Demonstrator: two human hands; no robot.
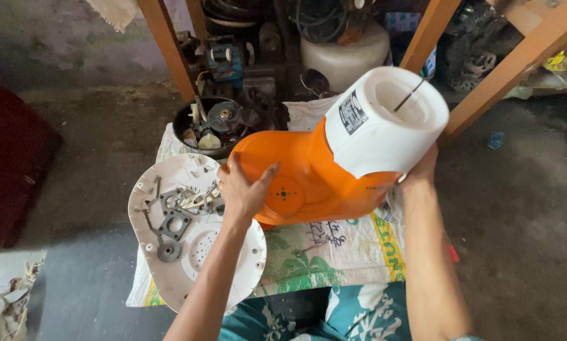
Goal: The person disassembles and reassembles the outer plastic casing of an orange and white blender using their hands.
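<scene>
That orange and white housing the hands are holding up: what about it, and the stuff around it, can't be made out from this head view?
- Right hand: its fingers and grip are hidden behind the orange and white housing.
- Housing's far side and the inside of its white end: turned away or in shadow.
- Woven sack: its middle is covered by the housing.
- Black bowl: its small parts are too cluttered to identify.
- White round cover: partly hidden by the left hand and forearm.

Printed sack [334,252] on concrete floor [94,139].
</scene>
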